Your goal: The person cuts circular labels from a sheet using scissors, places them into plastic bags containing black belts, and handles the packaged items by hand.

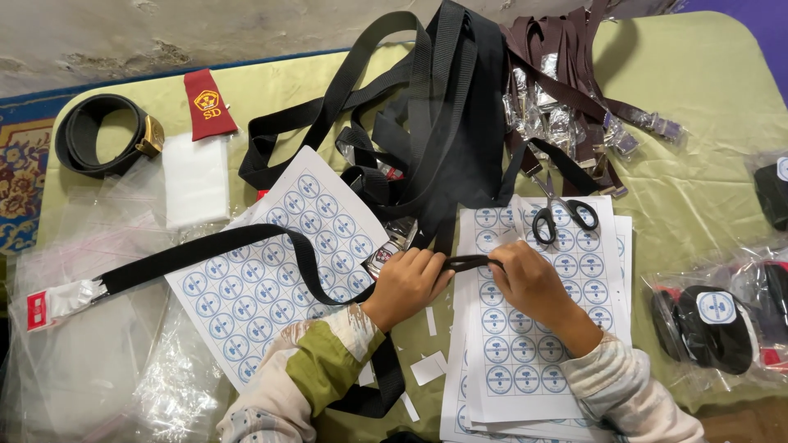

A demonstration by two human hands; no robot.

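Hands: left hand & right hand both pinch black belt strap, grip clenched, over sticker sheets.

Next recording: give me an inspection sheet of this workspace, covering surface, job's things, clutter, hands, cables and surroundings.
Surface: green tablecloth, wrinkled, mostly covered.
Job's things: black strap pinched between both hands; sticker sheets under it.
Clutter: scissors on the sheets; heap of black straps; brown straps; coiled belt; bagged rolled belts; clear plastic bags; red badge.
Hands: left hand and right hand both closed on the strap.
Cables: nothing seen.
Surroundings: pale wall; patterned rug.
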